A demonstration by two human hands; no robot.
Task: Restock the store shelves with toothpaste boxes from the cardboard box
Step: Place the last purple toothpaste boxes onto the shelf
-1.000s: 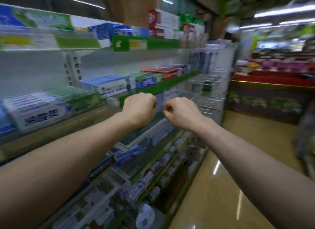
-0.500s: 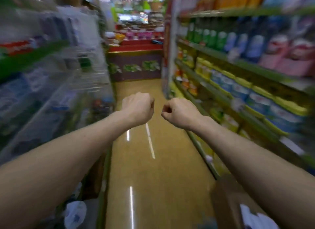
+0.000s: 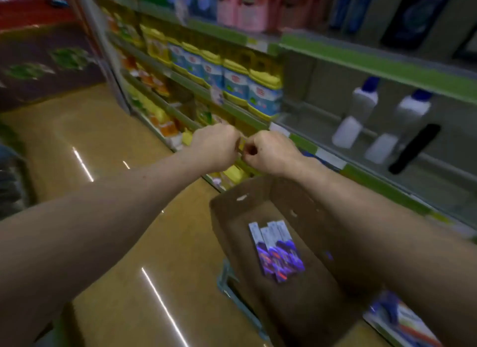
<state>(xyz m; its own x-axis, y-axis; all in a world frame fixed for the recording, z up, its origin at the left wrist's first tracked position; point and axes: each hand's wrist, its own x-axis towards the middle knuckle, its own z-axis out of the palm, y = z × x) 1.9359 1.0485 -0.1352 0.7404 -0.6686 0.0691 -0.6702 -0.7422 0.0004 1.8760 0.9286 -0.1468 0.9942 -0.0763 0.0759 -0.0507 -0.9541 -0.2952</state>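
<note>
Several purple-and-white toothpaste boxes lie flat, side by side, on the bottom of an open cardboard box. They sit below both hands and closer to the viewer, just left of the right forearm. The box's far rim runs just under the right wrist, and its left wall stands below the left hand.

The left hand and right hand are both curled into fists and hold nothing that can be seen. They hover side by side, knuckles almost touching, above the far rim.

Right of the right hand, shelves with green front edges run away at an angle, passing close behind both fists. Two white bottles stand well apart from the right hand. Blue-and-yellow packs line a shelf above and beyond the fists.

Left of the left hand, a glossy tan floor opens into a wide aisle. The view is blurred.
</note>
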